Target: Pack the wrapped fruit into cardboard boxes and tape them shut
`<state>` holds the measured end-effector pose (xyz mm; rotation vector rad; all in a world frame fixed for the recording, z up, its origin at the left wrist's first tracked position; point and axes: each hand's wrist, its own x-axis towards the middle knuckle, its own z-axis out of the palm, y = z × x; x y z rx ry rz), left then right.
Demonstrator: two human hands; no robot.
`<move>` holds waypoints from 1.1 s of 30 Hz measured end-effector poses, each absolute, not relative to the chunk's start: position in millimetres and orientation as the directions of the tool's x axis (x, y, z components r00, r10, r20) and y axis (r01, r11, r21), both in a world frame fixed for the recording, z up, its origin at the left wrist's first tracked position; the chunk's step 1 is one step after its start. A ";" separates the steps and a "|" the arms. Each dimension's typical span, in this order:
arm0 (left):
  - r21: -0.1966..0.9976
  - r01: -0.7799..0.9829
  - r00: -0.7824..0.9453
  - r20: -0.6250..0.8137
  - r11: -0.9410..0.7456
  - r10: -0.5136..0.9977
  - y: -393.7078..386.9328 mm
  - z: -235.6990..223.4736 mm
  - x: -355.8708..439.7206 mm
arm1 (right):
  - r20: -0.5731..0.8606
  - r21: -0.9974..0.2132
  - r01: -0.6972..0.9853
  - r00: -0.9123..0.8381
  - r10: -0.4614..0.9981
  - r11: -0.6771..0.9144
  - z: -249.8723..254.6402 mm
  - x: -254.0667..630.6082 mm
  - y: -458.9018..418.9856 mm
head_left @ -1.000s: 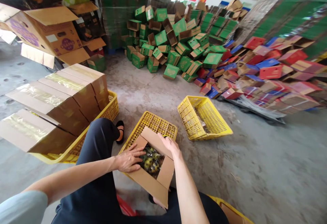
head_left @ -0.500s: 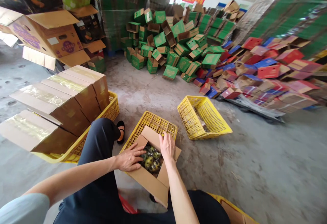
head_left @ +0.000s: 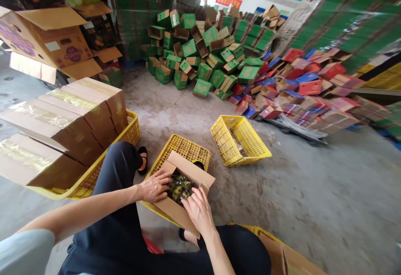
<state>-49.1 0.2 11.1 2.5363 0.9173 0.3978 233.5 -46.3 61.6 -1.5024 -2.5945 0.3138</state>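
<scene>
A brown cardboard carton (head_left: 191, 170) with its flaps up rests tilted on an upturned yellow plastic crate (head_left: 181, 144) between my knees. Inside it lie several round yellow-green fruits (head_left: 179, 186) with dark patches, under shiny clear plastic. My left hand (head_left: 156, 187) lies on the carton's left flap and rim, fingers stretched and spread. At the carton's right side, my right hand (head_left: 199, 211) touches the flap there, fingers apart and slightly bent, their tips near the fruit. Part of a small black and yellow thing (head_left: 199, 164) shows behind the far flap.
Taped cartons (head_left: 84, 108) fill a long yellow crate (head_left: 94, 176) at left. A yellow crate (head_left: 241, 141) stands on the floor at front right; another (head_left: 253, 230) holds cardboard by my right leg. Green boxes (head_left: 200, 57) and red and blue boxes (head_left: 310, 87) are heaped behind.
My right hand has come from the far right flap toward the carton's near right corner. The right flap now stands more inward. My left hand stays on the left flap. The whole view has shifted slightly.
</scene>
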 end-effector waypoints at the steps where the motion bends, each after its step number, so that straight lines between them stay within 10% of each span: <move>1: 0.455 0.547 0.739 0.131 -0.702 0.661 0.7 16.0 -49.4 | 0.017 -0.223 0.860 -0.467 0.884 0.459 68.5 238.8 -49.4; 16: 0.136 0.904 0.370 0.221 -0.404 0.902 -18.5 27.5 -66.8 | -0.090 -0.031 0.981 -0.195 0.977 0.192 46.9 302.4 -75.9; 27: 0.167 0.926 0.317 0.142 -0.338 0.938 -16.5 -13.2 -80.1 | -0.223 0.088 0.995 0.057 0.973 -0.039 28.2 288.3 -82.7; 33: 0.207 0.901 0.378 0.053 -0.381 0.924 -12.9 -25.1 -85.6 | -0.438 -0.051 0.982 0.143 0.887 -0.183 14.9 276.6 -66.5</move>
